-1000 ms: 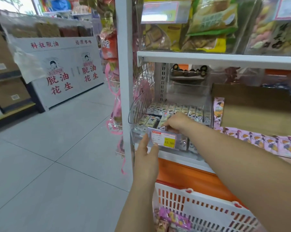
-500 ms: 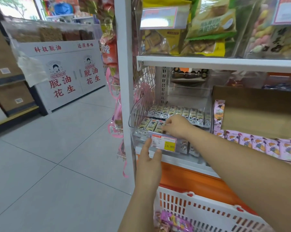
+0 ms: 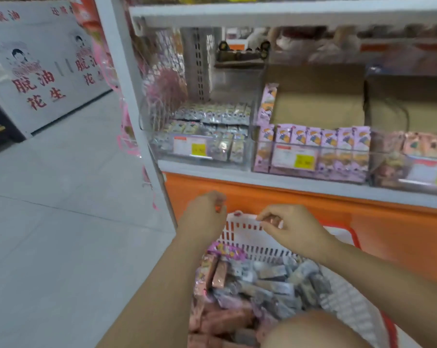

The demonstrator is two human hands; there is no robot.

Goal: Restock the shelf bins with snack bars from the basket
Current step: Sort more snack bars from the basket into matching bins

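Blur smears the 2 grips, so I cannot tell whether either one holds anything. The left grip (image 3: 205,217) hangs by the far-left corner of the basket (image 3: 247,239), its fingers curled in toward the thumb. The right grip (image 3: 287,227) is just right of it, over the basket's white slotted far wall, with forefinger and thumb drawn close together (something pinkish shows there, too smeared to name). The 2 grips are near each other but apart.

Below them the basket is heaped with snack bars (image 3: 270,285): silvery-grey wrappers in the middle, pink ones along the left and near sides. The basket stands close to an orange panel (image 3: 388,234) under the shelf (image 3: 287,184).

On that shelf, farther off, clear bins sit side by side. The left bin (image 3: 202,156) holds rows of pale-wrapped bars and has a price tag (image 3: 191,146) on its front. The middle bin (image 3: 313,169) holds upright pink packs (image 3: 323,139) in front of a cardboard box (image 3: 318,96). To the left lie the tiled floor (image 3: 61,222) and a white stand (image 3: 41,71) with red characters.
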